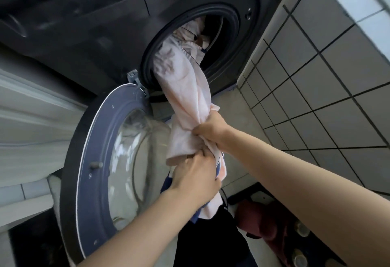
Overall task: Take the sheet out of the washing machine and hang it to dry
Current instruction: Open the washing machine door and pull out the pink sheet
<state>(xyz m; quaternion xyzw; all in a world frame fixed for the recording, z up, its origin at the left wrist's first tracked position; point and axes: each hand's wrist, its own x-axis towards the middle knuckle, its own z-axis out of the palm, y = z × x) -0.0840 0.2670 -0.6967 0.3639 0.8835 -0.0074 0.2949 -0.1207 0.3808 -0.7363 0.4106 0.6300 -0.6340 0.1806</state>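
Observation:
A pale pink patterned sheet (185, 89) stretches as a twisted rope out of the round opening of the dark washing machine (88, 34). Part of it still lies bunched inside the drum (213, 40). My right hand (211, 128) grips the sheet from the right, fingers curled round the bunched cloth. Just below it, my left hand (196, 176) grips the lower part of the same bundle, where a blue-edged end hangs down. The machine's round glass door (101, 161) stands swung open to the left.
A grey tiled wall (329, 76) runs along the right. Dark red cloth (263, 220) lies on the floor at the lower right, near some small round lids. A pale cabinet (27, 129) stands left of the machine.

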